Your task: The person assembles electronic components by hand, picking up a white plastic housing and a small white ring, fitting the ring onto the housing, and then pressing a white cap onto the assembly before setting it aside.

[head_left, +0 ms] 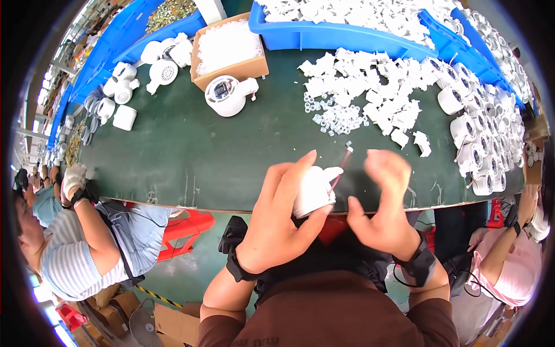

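Observation:
My left hand is closed around a white round plastic housing, just above the near edge of the green table. A thin red wire rises from the housing and ends in a small white connector. To the right of it, my right hand is apart from the housing, thumb and fingers spread with nothing between them; its fingertips are slightly blurred. Beyond my hands lie a pile of small clear plastic pieces and a heap of white plastic brackets.
A white housing with a circuit board inside stands before a cardboard box of white parts. Blue bins line the far side. Many white housings are stacked at right. People sit on both sides; a red stool is at left.

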The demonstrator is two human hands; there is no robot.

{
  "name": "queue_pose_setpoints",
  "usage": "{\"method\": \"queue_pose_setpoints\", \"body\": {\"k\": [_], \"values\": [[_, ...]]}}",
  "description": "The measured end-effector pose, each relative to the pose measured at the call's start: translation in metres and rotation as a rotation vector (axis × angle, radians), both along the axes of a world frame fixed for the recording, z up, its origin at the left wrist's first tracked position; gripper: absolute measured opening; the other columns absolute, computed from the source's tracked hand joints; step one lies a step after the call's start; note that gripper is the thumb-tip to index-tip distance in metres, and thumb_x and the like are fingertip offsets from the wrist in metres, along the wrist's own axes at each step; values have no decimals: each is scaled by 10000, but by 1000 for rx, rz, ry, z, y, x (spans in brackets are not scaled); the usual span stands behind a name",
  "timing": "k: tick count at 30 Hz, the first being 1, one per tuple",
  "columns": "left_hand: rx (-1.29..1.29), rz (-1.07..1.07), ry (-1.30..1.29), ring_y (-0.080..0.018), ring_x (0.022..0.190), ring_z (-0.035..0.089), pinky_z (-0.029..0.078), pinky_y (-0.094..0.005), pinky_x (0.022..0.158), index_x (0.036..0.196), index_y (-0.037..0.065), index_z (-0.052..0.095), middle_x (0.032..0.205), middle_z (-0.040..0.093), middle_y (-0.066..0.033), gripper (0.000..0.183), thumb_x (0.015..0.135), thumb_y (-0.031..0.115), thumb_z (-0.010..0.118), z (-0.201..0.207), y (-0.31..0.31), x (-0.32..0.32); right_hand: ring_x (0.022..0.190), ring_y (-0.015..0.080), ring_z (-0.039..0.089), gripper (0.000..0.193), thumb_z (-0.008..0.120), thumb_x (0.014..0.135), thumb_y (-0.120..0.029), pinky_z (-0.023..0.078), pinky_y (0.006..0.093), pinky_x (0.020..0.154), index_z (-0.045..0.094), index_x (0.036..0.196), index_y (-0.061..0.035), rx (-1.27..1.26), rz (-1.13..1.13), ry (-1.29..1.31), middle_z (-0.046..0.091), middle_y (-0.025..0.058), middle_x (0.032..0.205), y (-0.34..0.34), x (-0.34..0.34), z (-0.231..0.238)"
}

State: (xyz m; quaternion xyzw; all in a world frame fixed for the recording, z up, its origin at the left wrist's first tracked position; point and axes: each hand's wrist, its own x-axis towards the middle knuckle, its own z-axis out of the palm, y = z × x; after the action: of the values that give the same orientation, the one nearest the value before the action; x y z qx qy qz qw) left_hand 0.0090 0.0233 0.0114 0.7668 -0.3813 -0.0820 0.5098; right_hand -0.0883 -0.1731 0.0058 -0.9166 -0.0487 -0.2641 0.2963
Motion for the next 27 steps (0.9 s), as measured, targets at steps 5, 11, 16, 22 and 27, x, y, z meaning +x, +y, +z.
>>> {"method": "queue_pose_setpoints", "body": {"k": [5, 11, 16, 22, 27], "values": [[69, -39, -62, -341, 1199, 477, 428, -406, 1017, 1448, 40, 493, 1282, 480, -206, 675, 800, 12, 680, -4, 1, -8, 844, 102, 486, 507, 702, 978, -176, 421, 253, 757, 506, 1425, -38, 1310, 125, 491, 536, 1, 1003, 4, 15, 17], [24, 105, -130, -377, 1185, 494, 443, -454, 991, 1262, -11, 549, 1290, 492, -233, 445, 838, 47, 673, -2, -16, -20, 852, 105, 614, 53, 656, 1001, -49, 512, 262, 752, 626, 1038, -28, 1400, 220, 441, 655, 39, 1005, 11, 26, 23], [16, 191, -160, -393, 1098, 544, 460, -448, 920, 1155, -12, 578, 1177, 563, -228, 308, 857, 32, 645, -3, -24, -18, 884, 86, 609, 122, 641, 984, 27, 506, 260, 767, 654, 1096, -21, 1165, 194, 222, 666, 35, 1008, 21, 17, 16], [-57, 218, -205, -342, 918, 576, 482, -428, 788, 1023, 31, 635, 1060, 614, -145, 166, 857, 28, 624, -8, -27, -9, 978, 128, 610, 190, 597, 945, 135, 507, 289, 874, 632, 1079, 6, 743, 144, 64, 619, 80, 1062, 27, 13, 9], [-93, 176, -32, -358, 927, 597, 496, -435, 808, 1019, 7, 628, 1039, 626, -165, 127, 900, 17, 582, -4, -24, -13, 953, 93, 603, 170, 621, 953, 105, 502, 257, 840, 616, 1079, -10, 961, 89, 146, 615, 44, 1032, 37, 14, 0]]}}
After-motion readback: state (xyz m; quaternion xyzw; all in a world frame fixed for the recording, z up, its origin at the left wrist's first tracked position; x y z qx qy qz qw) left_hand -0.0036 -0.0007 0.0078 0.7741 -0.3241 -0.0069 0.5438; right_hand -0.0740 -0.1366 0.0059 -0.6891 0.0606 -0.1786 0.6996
